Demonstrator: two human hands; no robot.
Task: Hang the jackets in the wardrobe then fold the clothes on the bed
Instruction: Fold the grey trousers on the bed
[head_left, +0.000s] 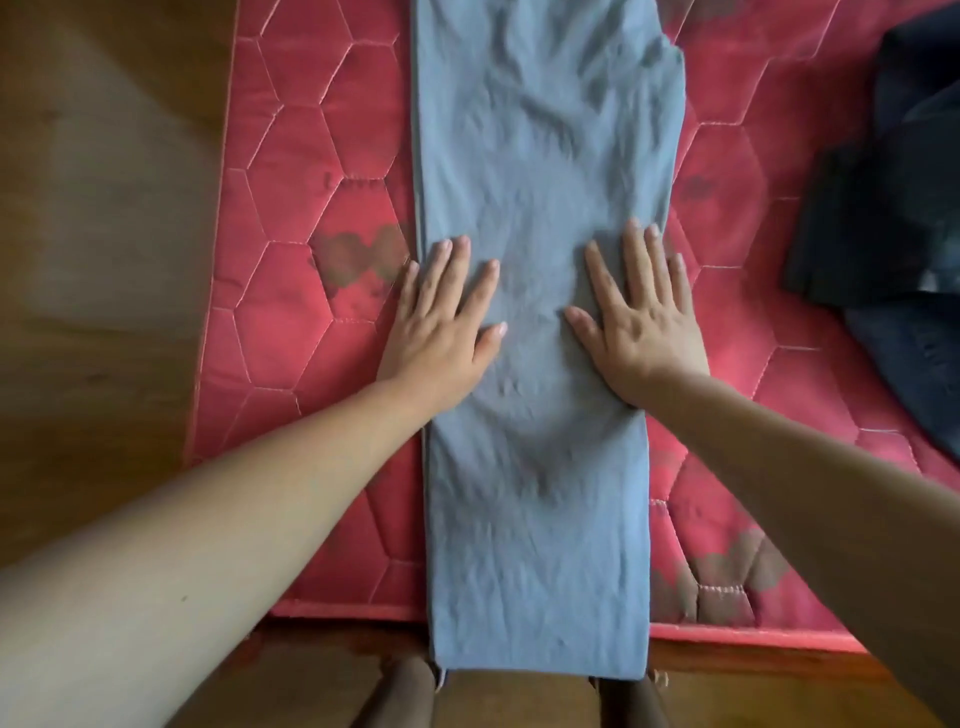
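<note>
1. grey-blue garment (535, 353) lies lengthwise down the middle of the bed, laid out as one long narrow strip. its near end hangs just over the near edge of the mattress, and its far end runs out of the top of the view.
2. the cloth is wrinkled all along, more so toward the far end, where its right edge steps inward in a notch. its left edge is straight, with a thin layered line along it.
3. left hand (447, 322) rests flat and palm down on the garment's left edge. the fingers are straight and a little spread, grasping nothing, and the little finger lies at the border between cloth and mattress.
4. right hand (644, 322) rests the same way on the garment's right edge, released and flat, with the outer fingers reaching the cloth's border.
5. the two hands sit level with each other. their thumbs point inward, with a band of bare cloth between them.
6. the bed's mattress (311, 332) is red and quilted in stitched hexagons, with dark patches (358, 260) left of the garment and others near the right front corner.
7. a heap of dark clothes (893, 182) lies on the mattress at the right edge of the view, well apart from the grey-blue garment.
8. a brown wooden floor (104, 208) shows to the left of the bed.
</note>
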